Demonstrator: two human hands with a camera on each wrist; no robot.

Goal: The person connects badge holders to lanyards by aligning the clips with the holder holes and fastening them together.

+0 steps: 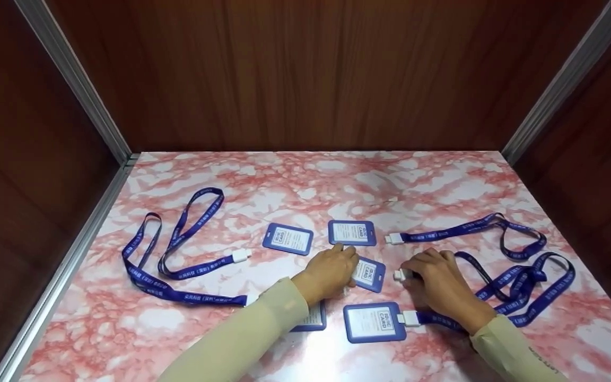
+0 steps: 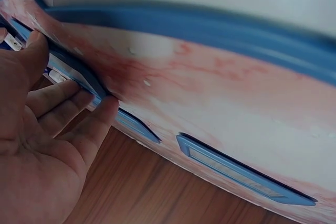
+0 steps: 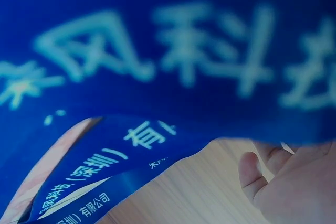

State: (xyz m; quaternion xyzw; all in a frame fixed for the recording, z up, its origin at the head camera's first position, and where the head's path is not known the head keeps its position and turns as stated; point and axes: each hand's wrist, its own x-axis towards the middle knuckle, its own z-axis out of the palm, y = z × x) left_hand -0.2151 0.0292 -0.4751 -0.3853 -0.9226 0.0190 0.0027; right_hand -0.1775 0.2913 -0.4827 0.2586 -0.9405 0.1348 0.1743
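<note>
My left hand (image 1: 332, 271) grips the left end of a blue-framed ID card holder (image 1: 370, 274) in the middle of the table. The left wrist view shows that card holder (image 2: 79, 65) between the thumb and fingers, tilted on the marbled surface. Facing its slotted end, my right hand (image 1: 438, 276) pinches a blue lanyard by its white clip (image 1: 400, 275); a short gap separates clip and card. In the right wrist view, printed lanyard strap (image 3: 173, 51) fills most of the picture and partly hides my right hand (image 3: 294, 182).
Two card holders (image 1: 288, 239) (image 1: 352, 233) lie behind my left hand; another (image 1: 313, 318) is partly under that forearm. A card holder (image 1: 374, 322) joined to a lanyard lies in front. Lanyards lie at left (image 1: 189, 228) and back right (image 1: 459, 229). Brown panels (image 1: 305, 74) enclose the table.
</note>
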